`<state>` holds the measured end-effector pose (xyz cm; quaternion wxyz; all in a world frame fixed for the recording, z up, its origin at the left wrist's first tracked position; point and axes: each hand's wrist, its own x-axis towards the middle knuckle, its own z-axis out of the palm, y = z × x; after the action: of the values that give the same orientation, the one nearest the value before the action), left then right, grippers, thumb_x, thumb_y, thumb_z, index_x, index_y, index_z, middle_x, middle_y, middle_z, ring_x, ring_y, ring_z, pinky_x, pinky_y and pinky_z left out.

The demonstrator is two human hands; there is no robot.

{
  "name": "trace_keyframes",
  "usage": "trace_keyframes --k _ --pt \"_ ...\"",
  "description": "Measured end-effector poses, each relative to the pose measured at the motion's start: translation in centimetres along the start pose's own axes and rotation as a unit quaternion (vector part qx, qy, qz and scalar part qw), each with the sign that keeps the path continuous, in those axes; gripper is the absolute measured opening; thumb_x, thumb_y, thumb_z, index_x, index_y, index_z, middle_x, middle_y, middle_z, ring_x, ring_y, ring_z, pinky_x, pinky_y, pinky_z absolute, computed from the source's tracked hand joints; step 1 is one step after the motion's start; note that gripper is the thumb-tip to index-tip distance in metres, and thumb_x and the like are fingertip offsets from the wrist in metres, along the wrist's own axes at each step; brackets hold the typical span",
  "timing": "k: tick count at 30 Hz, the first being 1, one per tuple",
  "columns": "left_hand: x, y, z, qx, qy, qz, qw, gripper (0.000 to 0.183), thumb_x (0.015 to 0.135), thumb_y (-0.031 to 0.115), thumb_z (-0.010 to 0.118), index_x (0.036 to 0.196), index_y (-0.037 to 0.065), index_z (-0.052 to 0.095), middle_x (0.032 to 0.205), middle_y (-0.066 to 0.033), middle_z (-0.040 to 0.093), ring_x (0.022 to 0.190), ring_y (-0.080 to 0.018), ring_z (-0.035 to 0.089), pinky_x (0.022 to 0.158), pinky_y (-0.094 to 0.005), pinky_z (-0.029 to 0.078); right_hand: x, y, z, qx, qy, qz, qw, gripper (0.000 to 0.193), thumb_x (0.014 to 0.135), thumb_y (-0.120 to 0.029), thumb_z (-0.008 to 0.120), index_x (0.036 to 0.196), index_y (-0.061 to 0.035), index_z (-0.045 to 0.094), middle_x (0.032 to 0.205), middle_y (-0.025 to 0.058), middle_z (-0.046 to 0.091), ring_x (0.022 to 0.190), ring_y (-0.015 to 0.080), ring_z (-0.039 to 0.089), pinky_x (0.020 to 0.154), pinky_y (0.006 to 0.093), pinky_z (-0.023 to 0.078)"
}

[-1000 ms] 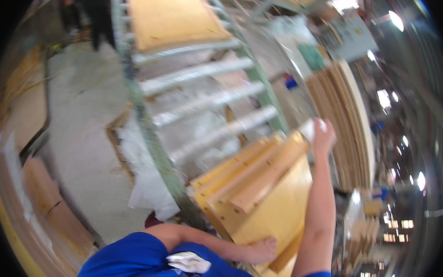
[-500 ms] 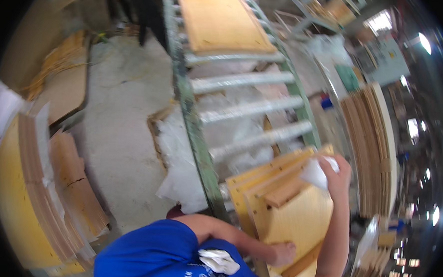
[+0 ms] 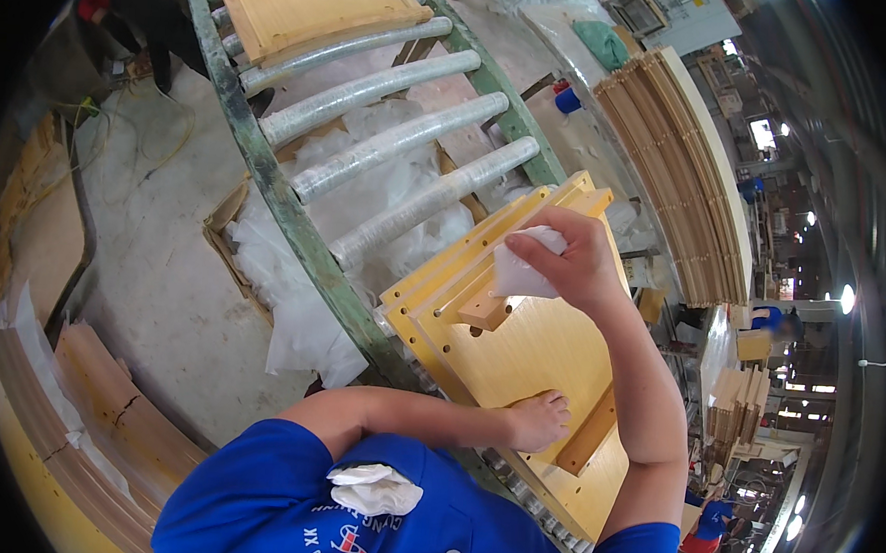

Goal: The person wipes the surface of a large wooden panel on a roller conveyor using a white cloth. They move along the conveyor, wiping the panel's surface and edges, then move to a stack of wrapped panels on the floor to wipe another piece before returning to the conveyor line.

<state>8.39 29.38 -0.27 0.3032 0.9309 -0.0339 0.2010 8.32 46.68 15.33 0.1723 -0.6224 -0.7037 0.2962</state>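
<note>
A yellowish wooden panel [image 3: 504,355] with dark holes along its edge lies in front of me, on top of other similar panels. My left hand [image 3: 539,420] rests on its face, fingers loosely extended, holding nothing. Beside that hand a short wooden strip [image 3: 587,436] stands up from the panel. My right hand [image 3: 576,261] pinches a soft white sheet [image 3: 527,269], perhaps foam or cloth, between thumb and fingers. The sheet presses against a second wooden strip [image 3: 483,311] near the panel's far edge and hides part of it.
A green-framed roller conveyor [image 3: 310,232] with film-wrapped rollers runs away from me, carrying another wooden panel [image 3: 317,8]. Crumpled plastic in a carton [image 3: 291,309] lies beneath. Stacked boards [image 3: 679,169] stand right, more boards [image 3: 121,400] at left. A person [image 3: 141,10] stands far left.
The whole view has swung, shifting the scene left and up in the picture. My right hand has slid the white sheet along the strip toward its near left end. My left hand stays on the panel.
</note>
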Motion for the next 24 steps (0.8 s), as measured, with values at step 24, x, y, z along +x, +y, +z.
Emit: trace_keyframes --k 24 --pt "0.2 0.2 -0.1 -0.040 -0.014 -0.006 0.999 0.030 0.081 0.021 0.051 0.102 0.003 0.062 0.115 -0.0191 0.055 0.123 -0.0373 0.040 0.109 -0.0467 0.023 7.7 8.5 -8.6 -0.293 0.115 -0.056 0.947 0.030 0.081 -0.025 0.067 0.078 0.0029 0.058 0.067 0.0198 0.057 0.055 0.0302 0.053 0.055 0.0373 0.043"
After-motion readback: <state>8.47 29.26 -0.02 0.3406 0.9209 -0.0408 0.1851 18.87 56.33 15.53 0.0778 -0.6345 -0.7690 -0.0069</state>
